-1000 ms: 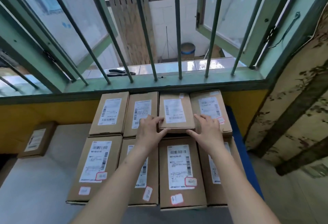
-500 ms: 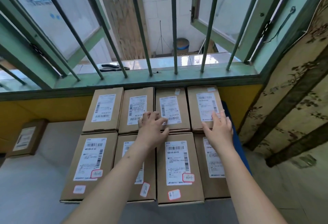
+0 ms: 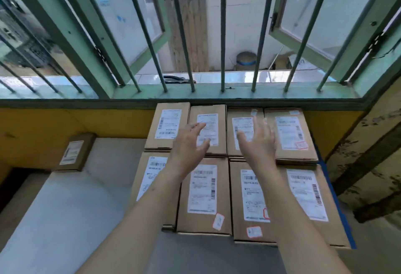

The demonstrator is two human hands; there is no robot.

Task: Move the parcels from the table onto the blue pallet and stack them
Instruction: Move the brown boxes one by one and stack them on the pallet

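We saw matt brown cardboard parcels (image 3: 243, 165) with smooth white paper labels (image 3: 203, 188), sitting on a blue pallet (image 3: 332, 189) that looked like plastic. The window bars (image 3: 223, 30) were painted metal in dull green, the frame (image 3: 173, 98) matching, and planks (image 3: 186, 28) outside were raw, rough wood. The wall (image 3: 368, 150) at right was flaking and rough; the table (image 3: 65, 219) was smooth, pale, slightly sheened.

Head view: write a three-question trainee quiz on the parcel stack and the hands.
1. True or false: the left hand grips a parcel.
2. How many parcels show in the stack's top layer?
3. Where is the lone parcel? A) left of the stack, against the yellow wall B) on the windowsill C) in the right hand

Key: 1 false, both hands hover open; 2 eight; 3 A.
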